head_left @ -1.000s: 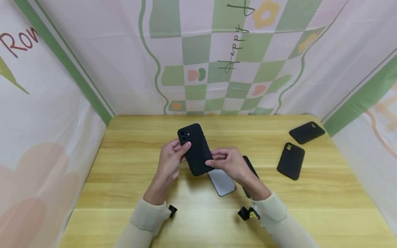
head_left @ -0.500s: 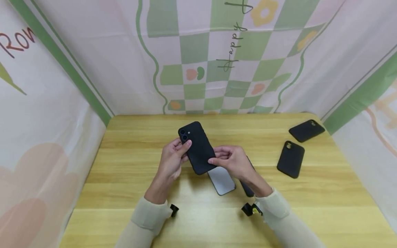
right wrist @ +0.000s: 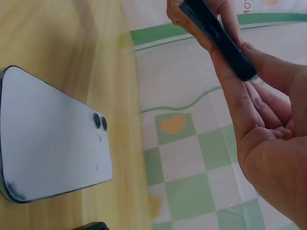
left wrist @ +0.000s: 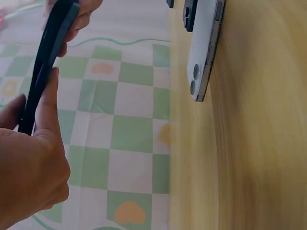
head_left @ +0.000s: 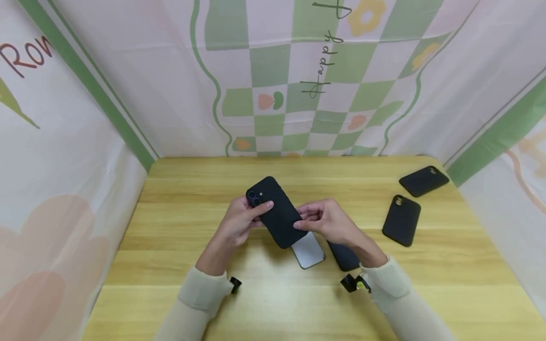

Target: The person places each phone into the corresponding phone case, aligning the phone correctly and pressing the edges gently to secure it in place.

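Observation:
A phone in a black case (head_left: pixel 279 218) is held tilted above the table, its back and camera lenses turned up towards the head camera. My left hand (head_left: pixel 242 221) grips its upper left side, the thumb lying across the back below the lenses. At the lower right corner, my right hand (head_left: pixel 329 220) pinches the case between thumb and fingers. Both wrist views show the cased phone (right wrist: pixel 223 43) edge-on. Below it on the table lies a white phone (head_left: pixel 309 252) with two lenses, partly covered by the held one in the head view.
A dark phone case (head_left: pixel 343 256) lies under my right wrist, partly hidden. Two black phone cases with camera cutouts, a near one (head_left: pixel 401 220) and a far one (head_left: pixel 424 181), lie at the right of the wooden table (head_left: pixel 179 255). Printed fabric (head_left: pixel 268 66) hangs behind.
The cased phone has shifted slightly right and towards me and leans more to the right. My right hand has moved a little right along with its corner; both hands keep their hold.

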Motion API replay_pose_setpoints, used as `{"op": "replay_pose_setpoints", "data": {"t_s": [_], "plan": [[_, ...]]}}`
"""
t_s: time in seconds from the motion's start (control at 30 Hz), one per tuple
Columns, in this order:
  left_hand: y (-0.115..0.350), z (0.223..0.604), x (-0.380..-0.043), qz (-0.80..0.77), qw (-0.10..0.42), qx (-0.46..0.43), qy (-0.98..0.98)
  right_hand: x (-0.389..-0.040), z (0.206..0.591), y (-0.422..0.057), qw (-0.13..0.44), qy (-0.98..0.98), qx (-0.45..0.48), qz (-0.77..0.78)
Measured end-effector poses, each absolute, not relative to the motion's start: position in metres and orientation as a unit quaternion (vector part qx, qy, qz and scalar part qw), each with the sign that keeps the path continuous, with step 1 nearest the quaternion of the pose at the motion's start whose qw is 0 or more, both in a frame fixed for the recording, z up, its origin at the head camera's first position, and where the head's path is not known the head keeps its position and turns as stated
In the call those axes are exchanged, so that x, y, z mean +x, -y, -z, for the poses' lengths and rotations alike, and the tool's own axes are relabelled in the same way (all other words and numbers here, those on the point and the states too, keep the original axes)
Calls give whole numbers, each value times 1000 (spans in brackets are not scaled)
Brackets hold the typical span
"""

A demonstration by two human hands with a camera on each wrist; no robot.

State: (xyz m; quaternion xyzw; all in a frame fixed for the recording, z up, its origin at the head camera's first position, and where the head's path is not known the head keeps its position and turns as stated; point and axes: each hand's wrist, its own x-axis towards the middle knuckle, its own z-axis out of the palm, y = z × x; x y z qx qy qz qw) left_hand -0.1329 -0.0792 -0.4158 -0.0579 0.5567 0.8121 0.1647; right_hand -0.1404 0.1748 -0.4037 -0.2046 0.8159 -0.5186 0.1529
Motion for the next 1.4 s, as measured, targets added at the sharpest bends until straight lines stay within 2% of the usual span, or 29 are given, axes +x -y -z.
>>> {"op": "replay_pose_setpoints", "data": {"t_s": [0.13,0.43,0.9,1.4], "plan": [[78,417,-131,-819,158,-49,-550,-140,402,-175,149,-815,-200,524],[71,411,-128,-855,81,-65,-507,-141,400,-162,108,-774,-100,616],[63,407,-128,-888,1,-95,-451,-135,402,-142,151,-690,-53,706],[60,407,-128,-894,-23,-93,-437,-130,407,-136,154,-678,-48,717]]}}
